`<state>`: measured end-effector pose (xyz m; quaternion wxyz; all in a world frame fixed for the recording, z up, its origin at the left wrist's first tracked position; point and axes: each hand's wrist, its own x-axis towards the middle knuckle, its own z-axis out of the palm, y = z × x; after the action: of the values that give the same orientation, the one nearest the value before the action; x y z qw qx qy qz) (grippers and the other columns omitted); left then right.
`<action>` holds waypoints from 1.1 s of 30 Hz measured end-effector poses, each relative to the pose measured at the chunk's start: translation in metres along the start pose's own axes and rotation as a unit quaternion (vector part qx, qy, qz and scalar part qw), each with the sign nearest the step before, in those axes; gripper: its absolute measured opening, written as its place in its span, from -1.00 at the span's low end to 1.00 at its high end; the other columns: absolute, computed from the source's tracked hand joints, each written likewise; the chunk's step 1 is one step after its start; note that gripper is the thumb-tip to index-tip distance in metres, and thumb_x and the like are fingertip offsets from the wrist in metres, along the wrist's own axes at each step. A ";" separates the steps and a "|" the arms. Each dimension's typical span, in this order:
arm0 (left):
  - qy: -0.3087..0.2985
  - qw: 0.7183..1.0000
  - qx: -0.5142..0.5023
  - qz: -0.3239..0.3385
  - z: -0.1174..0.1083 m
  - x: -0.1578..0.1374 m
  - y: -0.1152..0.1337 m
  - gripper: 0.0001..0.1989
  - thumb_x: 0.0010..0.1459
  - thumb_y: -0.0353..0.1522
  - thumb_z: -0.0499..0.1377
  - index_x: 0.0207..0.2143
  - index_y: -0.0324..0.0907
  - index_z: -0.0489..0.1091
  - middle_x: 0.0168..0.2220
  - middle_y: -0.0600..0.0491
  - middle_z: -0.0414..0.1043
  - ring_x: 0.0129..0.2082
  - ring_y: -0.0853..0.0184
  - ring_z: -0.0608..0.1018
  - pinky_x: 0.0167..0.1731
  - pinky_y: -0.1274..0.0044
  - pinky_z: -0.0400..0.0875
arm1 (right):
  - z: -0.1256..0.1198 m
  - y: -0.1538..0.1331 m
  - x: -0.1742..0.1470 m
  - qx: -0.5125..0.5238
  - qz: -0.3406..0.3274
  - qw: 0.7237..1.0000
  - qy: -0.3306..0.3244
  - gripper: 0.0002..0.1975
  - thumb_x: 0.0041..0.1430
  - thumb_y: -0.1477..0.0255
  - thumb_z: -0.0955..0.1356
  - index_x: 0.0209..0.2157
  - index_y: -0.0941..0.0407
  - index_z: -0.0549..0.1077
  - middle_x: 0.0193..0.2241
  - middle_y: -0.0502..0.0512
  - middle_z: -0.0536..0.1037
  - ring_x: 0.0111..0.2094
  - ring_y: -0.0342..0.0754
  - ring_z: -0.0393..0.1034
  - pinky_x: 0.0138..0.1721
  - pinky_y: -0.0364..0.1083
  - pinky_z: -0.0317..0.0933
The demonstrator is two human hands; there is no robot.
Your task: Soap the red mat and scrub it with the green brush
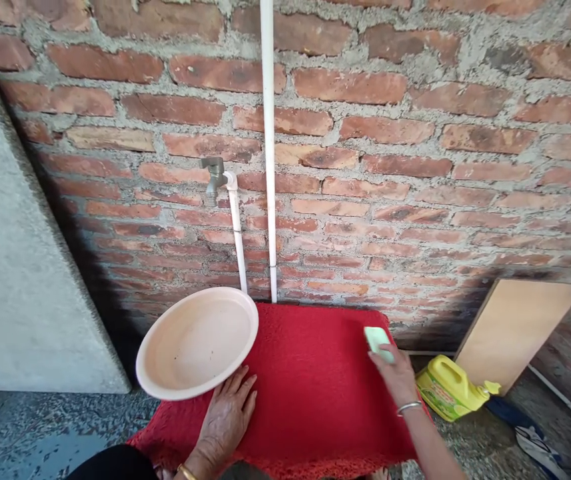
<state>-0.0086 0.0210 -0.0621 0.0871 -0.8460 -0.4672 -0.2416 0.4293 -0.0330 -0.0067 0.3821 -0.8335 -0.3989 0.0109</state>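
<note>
A red cloth (310,393) lies spread over a low surface in front of me, its fringed edge hanging at the front. My right hand (399,375), a silver bangle at the wrist, grips a light green bar that looks like soap (377,340) over the cloth's right side. The fingers partly cover the bar. My left hand (230,410) rests palm down on the cloth with its fingers stretched out. Its fingertips are at the near rim of a pale pink basin (200,347), which sits tilted on the cloth's left part. Small dark specks dot the basin's inside.
Behind stands a brick wall (365,180) with a tap (214,179) and a white vertical pipe (268,153). A concrete slab (25,253) leans at left. On the right are a yellow jug (452,388), a board (518,330) and a sandal (535,433). The floor (65,440) looks wet.
</note>
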 end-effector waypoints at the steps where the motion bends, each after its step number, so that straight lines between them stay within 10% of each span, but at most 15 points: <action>1: 0.002 1.000 0.001 0.001 0.001 0.000 -0.001 -0.66 0.28 -0.35 0.09 0.02 -0.04 0.56 0.12 -0.02 0.54 0.13 0.13 0.53 0.13 0.24 0.43 | 0.012 -0.012 -0.011 0.015 -0.031 0.999 -0.028 -0.61 -0.07 0.06 0.36 -0.27 -0.01 0.58 -0.25 0.06 0.52 -0.27 0.01 0.49 -0.15 -0.01 0.39; 7: 0.017 1.000 -0.008 0.018 0.004 -0.002 -0.007 -0.66 0.29 -0.31 0.08 0.01 -0.06 0.56 0.11 -0.04 0.54 0.13 0.11 0.53 0.12 0.22 0.44 | 0.025 -0.029 -0.039 -0.012 -0.131 0.983 -0.127 -0.70 -0.01 0.25 0.37 -0.20 -0.06 0.57 -0.11 0.05 0.48 -0.11 0.00 0.46 0.03 -0.02 0.33; 18: 0.007 1.000 -0.022 -0.001 0.002 0.001 -0.002 -0.67 0.28 -0.32 0.09 0.02 -0.07 0.55 0.12 -0.04 0.53 0.14 0.10 0.53 0.13 0.21 0.42 | -0.066 0.071 -0.004 -0.147 0.114 0.982 -0.014 -0.55 0.01 0.03 0.29 -0.15 -0.02 0.52 -0.20 0.19 0.47 -0.24 0.16 0.46 -0.12 0.16 0.36; 28: -0.003 1.000 -0.013 -0.003 -0.002 0.001 -0.004 -0.65 0.29 -0.31 0.06 0.01 -0.06 0.56 0.12 -0.02 0.54 0.15 0.12 0.53 0.14 0.22 0.43 | -0.017 0.007 -0.049 -0.004 -0.106 0.992 -0.069 -0.65 0.06 0.12 0.32 -0.19 -0.01 0.54 -0.12 0.10 0.45 -0.17 0.02 0.47 -0.01 0.03 0.37; 33: 0.002 0.999 -0.034 -0.014 -0.003 0.003 -0.001 -0.67 0.29 -0.31 0.07 -0.01 -0.05 0.57 0.11 -0.03 0.55 0.14 0.13 0.53 0.16 0.23 0.41 | -0.040 0.033 -0.045 -0.089 -0.051 0.992 -0.077 -0.67 0.06 0.18 0.33 -0.17 -0.01 0.54 -0.10 0.11 0.44 -0.19 0.04 0.46 0.00 0.07 0.35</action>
<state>-0.0093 0.0230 -0.0579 0.0554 -0.8417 -0.4699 -0.2600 0.4336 -0.1017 -0.0124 0.2742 -0.8397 -0.4683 0.0203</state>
